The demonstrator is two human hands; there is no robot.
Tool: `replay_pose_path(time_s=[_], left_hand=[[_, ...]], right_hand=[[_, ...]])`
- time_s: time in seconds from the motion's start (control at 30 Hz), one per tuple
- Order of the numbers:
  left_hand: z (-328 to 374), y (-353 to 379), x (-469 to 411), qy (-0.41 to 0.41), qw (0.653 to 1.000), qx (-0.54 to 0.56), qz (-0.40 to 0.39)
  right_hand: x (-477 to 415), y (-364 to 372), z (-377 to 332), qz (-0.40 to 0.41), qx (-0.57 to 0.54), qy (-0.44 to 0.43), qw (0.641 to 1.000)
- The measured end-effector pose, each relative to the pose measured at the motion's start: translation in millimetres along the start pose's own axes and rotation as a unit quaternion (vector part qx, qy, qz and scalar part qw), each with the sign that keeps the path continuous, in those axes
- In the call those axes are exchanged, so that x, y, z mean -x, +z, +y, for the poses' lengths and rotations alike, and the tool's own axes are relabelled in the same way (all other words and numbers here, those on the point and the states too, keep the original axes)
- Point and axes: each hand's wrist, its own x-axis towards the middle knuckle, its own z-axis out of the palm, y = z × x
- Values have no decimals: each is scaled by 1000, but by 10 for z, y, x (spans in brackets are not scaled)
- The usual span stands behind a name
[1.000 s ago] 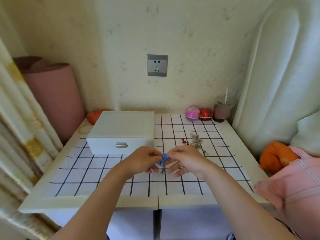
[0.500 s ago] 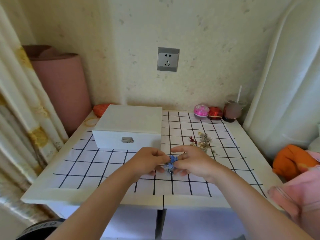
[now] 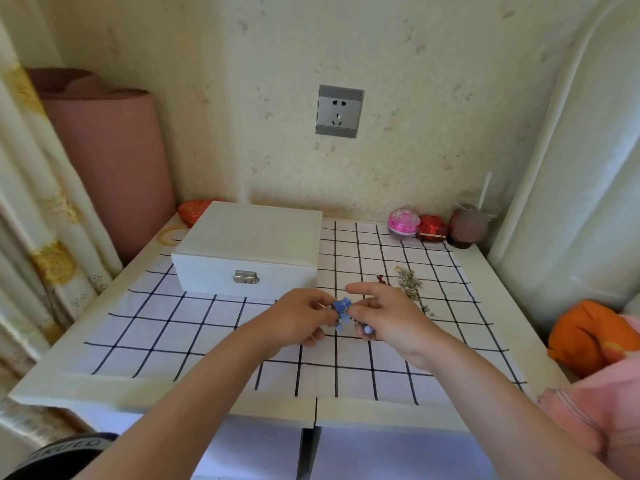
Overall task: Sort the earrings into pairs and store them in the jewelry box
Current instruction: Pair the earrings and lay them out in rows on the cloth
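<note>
White rectangular jewelry box [image 3: 249,251] lid closed, contents hidden; left hand [image 3: 298,318] and right hand [image 3: 388,317] both pinch small blue flower-shaped dangling earrings [image 3: 343,311] above checked cloth [image 3: 173,327]

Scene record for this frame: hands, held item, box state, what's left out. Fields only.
left hand: pinches blue earrings, above the checked cloth
right hand: pinches the blue earrings from the other side
jewelry box: lid shut, latch facing the person, behind-left of both hands
loose earrings: small heap on the checked cloth, right of the jewelry box
stored so far: cannot tell, box closed
</note>
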Motion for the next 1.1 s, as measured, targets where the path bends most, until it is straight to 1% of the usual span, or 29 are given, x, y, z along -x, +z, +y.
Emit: replay_pose_path(time_s=[0.1, 0.2, 0.27, 0.33, 0.43, 0.6, 0.67, 0.77, 0.8, 0.83, 0.93, 1.0, 1.1], left_hand=[[-51, -47, -10, -4, 1000, 15, 12], [-67, -44, -3, 7, 1000, 10, 4], [-55, -46, 15, 16, 1000, -16, 3], [-62, -74, 31, 30, 997, -70, 6], [-81, -119, 54, 52, 986, -156, 15], [-15, -360, 180, 65, 988, -138, -6], [-17, -563, 268, 66, 989, -132, 7], [-120, -900, 406, 39, 993, -110, 32], [-184, -1011, 448, 21, 992, -120, 41], [-262, -1114, 478, 1, 987, -150, 53], [-518, -1363, 570, -66, 957, -269, 81], [-626, -1434, 606, -88, 950, -292, 70], [-705, -1502, 628, -89, 948, -299, 61]], right_hand=[[-15, -34, -37, -34, 6, 6, 999], [-3, -51, -87, -63, 71, 10, 995], [-2, -43, -93, -51, 90, 11, 995], [-11, -34, -92, -28, 92, 7, 995], [-20, -20, -102, -5, 59, -12, 998], [-11, 35, -213, -12, 59, -43, 997], [-23, 95, -282, -10, 37, -50, 998], [-54, 274, -393, -38, -1, -67, 997], [-61, 367, -427, -53, -3, -74, 996], [-71, 467, -453, -69, -3, -77, 995], [-118, 841, -522, -104, 12, -75, 992], [-169, 1077, -540, -111, 30, -74, 991], [-261, 1399, -560, -111, 59, -84, 988]])
